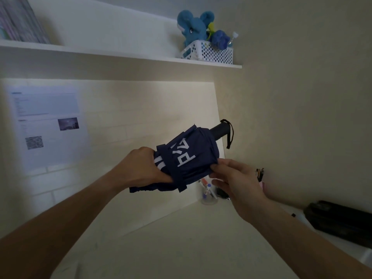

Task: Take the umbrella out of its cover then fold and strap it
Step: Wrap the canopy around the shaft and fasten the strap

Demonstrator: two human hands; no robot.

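A navy folding umbrella (187, 158) with white lettering is held up in front of me, its canopy loosely gathered. Its black handle (220, 130) with a wrist loop points up and to the right. My left hand (145, 166) grips the canopy's lower left end, fingers wrapped around the fabric. My right hand (231, 178) pinches the fabric edge at the canopy's right side between thumb and forefinger. A strap tab (182, 187) hangs down from the canopy's underside. No cover can be made out.
A pale desk (181, 248) lies below. A clear cup of pens (209, 193) stands in the corner, a black case (340, 220) at the right. A wall shelf (120, 55) above carries a white basket (209, 52) with a blue plush toy. A printed sheet (48, 125) hangs left.
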